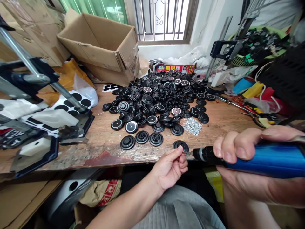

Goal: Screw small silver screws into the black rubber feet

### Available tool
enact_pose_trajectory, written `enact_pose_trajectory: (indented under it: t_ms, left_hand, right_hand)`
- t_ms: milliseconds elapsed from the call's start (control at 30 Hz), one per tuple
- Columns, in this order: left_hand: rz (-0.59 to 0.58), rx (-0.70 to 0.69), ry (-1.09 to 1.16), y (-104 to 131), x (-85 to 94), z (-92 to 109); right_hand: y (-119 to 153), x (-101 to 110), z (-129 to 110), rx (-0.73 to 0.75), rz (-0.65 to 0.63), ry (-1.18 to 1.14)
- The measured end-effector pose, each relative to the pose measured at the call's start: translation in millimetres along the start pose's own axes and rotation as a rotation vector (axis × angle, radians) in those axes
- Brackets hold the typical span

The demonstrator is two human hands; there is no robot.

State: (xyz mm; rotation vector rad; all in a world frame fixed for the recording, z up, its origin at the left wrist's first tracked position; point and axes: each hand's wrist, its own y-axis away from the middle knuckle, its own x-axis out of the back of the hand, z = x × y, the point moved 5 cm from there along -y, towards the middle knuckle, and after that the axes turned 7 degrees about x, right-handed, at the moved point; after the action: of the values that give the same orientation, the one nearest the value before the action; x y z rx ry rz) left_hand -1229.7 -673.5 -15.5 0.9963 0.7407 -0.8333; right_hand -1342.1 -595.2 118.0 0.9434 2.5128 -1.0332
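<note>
My right hand (240, 151) grips a blue electric screwdriver (262, 160) with a black nose, held level and pointing left. My left hand (171, 167) pinches a small screw (185, 154) at the driver's tip, just in front of the wooden table's edge. A black round plastic part (180, 146) lies on the table right behind my fingers. Three more black round parts (142, 139) sit in a row to its left. A small heap of silver screws (192, 126) lies behind it.
A large pile of black round parts (157, 98) covers the middle of the table (100, 140). An open cardboard box (102, 47) stands back left. A metal stand with a black base (47, 105) is at left. Pliers and clutter (257, 111) lie at right.
</note>
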Motion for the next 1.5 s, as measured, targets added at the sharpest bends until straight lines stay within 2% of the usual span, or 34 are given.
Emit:
enact_pose_trajectory:
  t_ms: [67, 167, 267, 333, 367, 433, 567, 733, 933, 1133, 1267, 1500]
  left_hand:
    - [0.021, -0.01, -0.047, 1, -0.2, 0]
    - [0.095, -0.109, -0.244, 4, 1.9, 7]
    - [0.288, -0.465, -0.634, 7, 7.0, 30]
    - [0.379, -0.723, -0.937, 6, 5.9, 44]
    - [0.377, -0.808, -1.072, 3, 4.4, 48]
    - [0.323, -0.887, -1.261, -6, 3.4, 50]
    - [0.287, -0.87, -1.351, -19, 8.7, 48]
    - [0.282, -0.837, -1.352, -20, 11.2, 48]
    - [0.281, -0.84, -1.364, -23, 13.6, 49]
    - [0.286, -0.871, -1.481, -23, 13.4, 47]
    - [0.297, -0.928, -1.535, -23, 13.6, 46]
    - [0.298, -0.952, -1.541, -23, 13.8, 47]
  right_hand:
    - [-1, -1, -3, 0.109, 0.052, -0.069]
    - [-5, -2, -2, 0.162, 0.016, -0.079]
    - [-12, 1, 3, 0.178, 0.044, -0.065]
    - [-18, 2, 13, 0.118, 0.066, -0.072]
    - [-20, 2, 19, 0.079, 0.061, -0.081]
    - [-23, 0, 33, 0.025, 0.033, -0.089]
    - [-24, -3, 55, -0.016, -0.02, -0.064]
    - [-27, -9, 69, -0.065, -0.089, -0.028]
    - [-31, -13, 76, -0.079, -0.11, 0.05]
    - [-31, -17, 84, -0.125, -0.154, 0.063]
    - [-33, -18, 87, -0.089, -0.174, 0.113]
    - [-37, -26, 95, -0.173, -0.201, -0.022]
